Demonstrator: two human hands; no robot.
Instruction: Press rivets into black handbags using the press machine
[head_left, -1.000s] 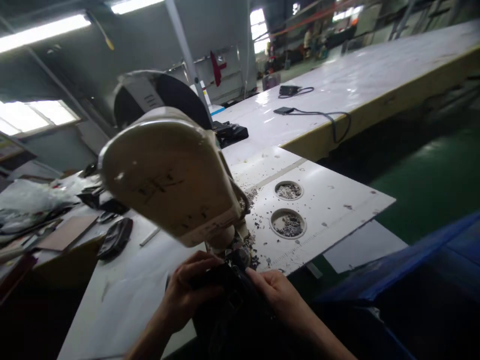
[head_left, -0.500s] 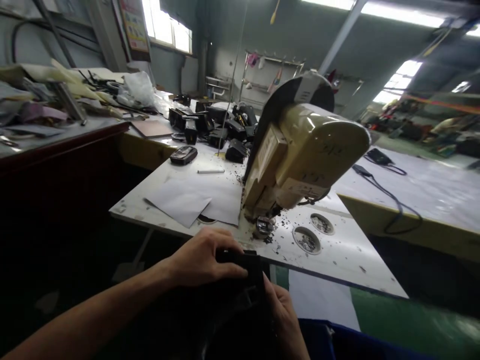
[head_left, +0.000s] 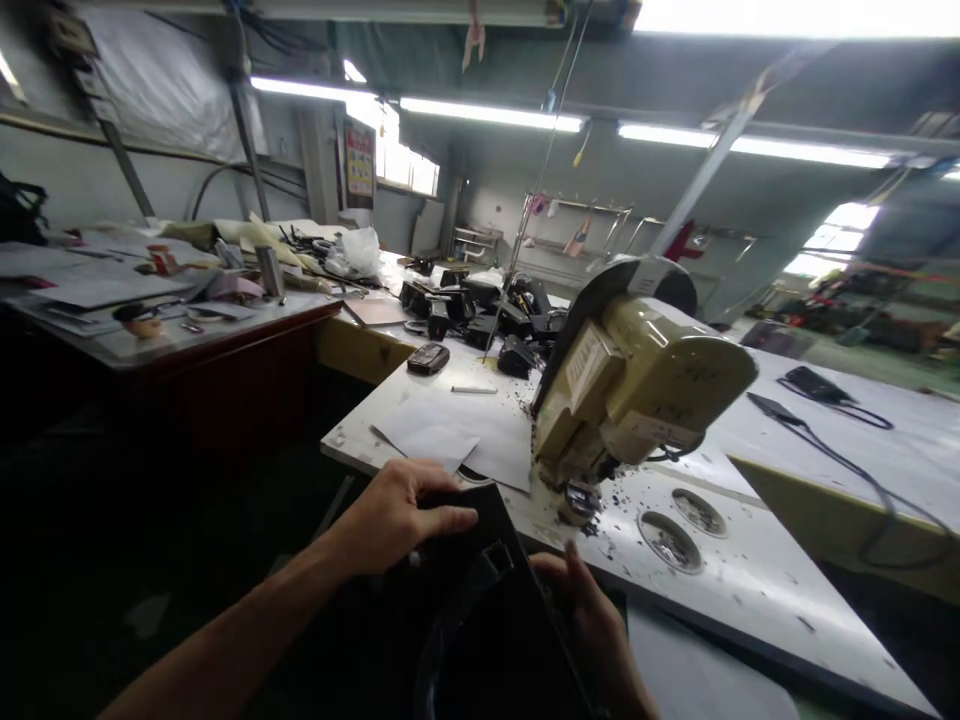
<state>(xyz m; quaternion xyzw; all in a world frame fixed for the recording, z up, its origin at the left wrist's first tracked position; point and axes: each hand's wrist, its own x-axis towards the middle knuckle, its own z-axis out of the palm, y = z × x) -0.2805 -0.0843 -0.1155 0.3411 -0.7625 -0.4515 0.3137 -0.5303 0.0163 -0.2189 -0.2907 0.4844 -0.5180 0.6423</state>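
Holding one black bag (head_left: pixel 480 620) between left hand (head_left: pixel 390 520) and right hand (head_left: pixel 585 610).

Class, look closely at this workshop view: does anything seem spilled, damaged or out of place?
Dark crumbly scraps lie scattered across the white machine table around the foot of the beige industrial sewing machine, and sit in two round recesses in the tabletop, like uncleared waste.
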